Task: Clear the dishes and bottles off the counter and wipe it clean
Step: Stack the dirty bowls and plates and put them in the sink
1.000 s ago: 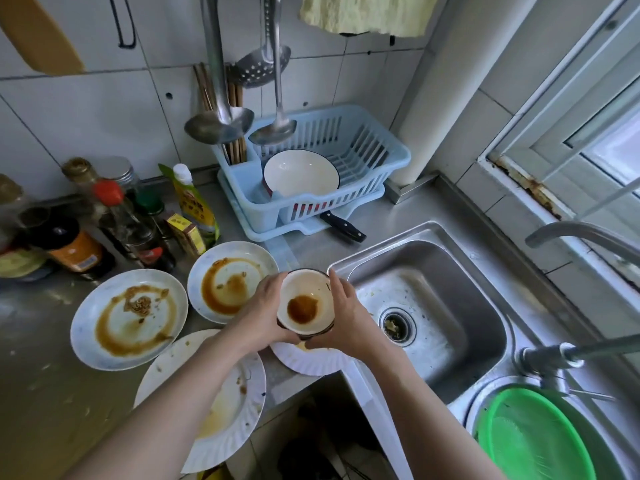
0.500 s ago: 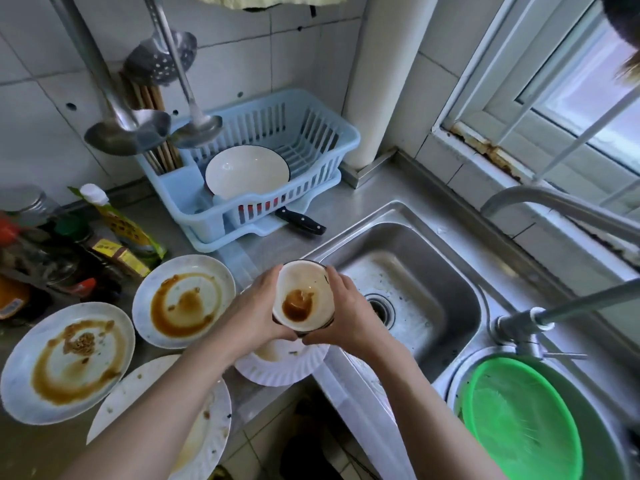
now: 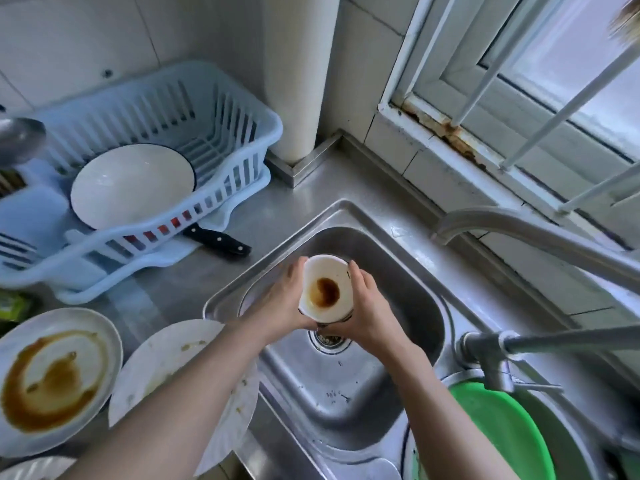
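Note:
A small white bowl (image 3: 326, 292) with a brown sauce stain inside is held over the steel sink (image 3: 349, 382), above the drain. My left hand (image 3: 282, 299) grips its left side and my right hand (image 3: 367, 306) grips its right side, fingers curled round the wall. A sauce-smeared white plate (image 3: 52, 375) lies on the counter at the left. A second dirty white plate (image 3: 162, 362) sits beside it at the sink's edge, partly under my left forearm. A sliver of another plate (image 3: 34, 469) shows at the bottom left.
A light blue dish rack (image 3: 145, 188) with a clean white bowl (image 3: 131, 185) stands behind the plates; a black-handled knife (image 3: 218, 240) lies at its foot. Faucet spouts (image 3: 519, 233) reach in from the right. A green basin (image 3: 498, 431) fills the second sink.
Both hands carried the bowl from above the counter's plates to the right, over the sink drain. The view swung right, so the bottles and hanging ladles left the frame.

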